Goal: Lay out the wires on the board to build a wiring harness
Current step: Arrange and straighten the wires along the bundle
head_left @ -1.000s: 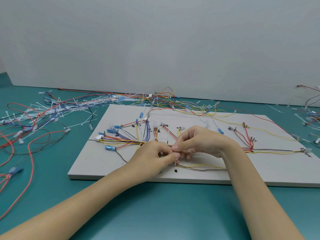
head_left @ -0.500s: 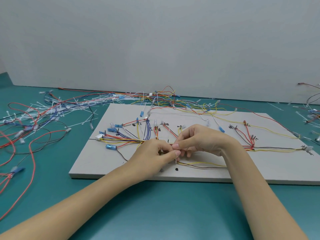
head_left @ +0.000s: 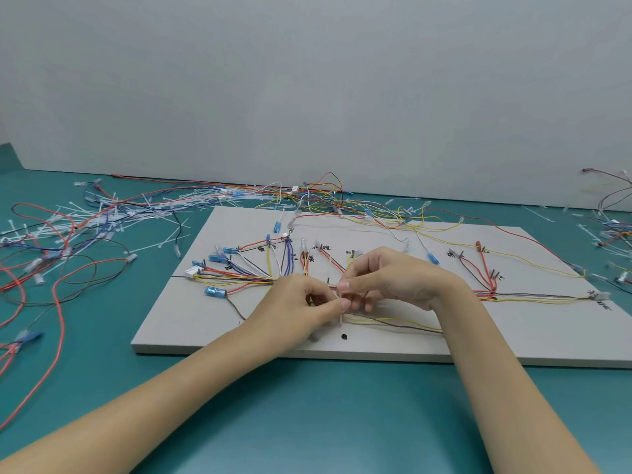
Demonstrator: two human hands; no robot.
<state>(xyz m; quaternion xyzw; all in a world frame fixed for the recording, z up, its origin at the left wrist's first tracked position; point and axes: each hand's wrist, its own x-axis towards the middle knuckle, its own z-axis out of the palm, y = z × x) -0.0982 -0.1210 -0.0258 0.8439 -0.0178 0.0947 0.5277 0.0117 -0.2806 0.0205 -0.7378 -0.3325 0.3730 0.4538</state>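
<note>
A grey board (head_left: 513,340) lies on the teal table with coloured wires routed across it into a harness. The main wire bundle (head_left: 236,278) runs from a white connector (head_left: 194,271) at the left toward the middle. My left hand (head_left: 297,309) and my right hand (head_left: 393,282) meet over the bundle at the board's centre, fingers curled. Both pinch a thin white cable tie (head_left: 340,316) around the wires. Yellow and brown wires (head_left: 393,323) trail right from under my hands. What lies under my fingers is hidden.
Loose red, black and blue wires (head_left: 51,278) and white cable ties (head_left: 102,217) are strewn over the table left of the board. More tangled wires (head_left: 325,196) lie behind it by the grey wall, and others (head_left: 612,230) at the right edge.
Both hands stay at the board's centre. The fingers have shifted slightly on the cable tie and the view has tilted a little.
</note>
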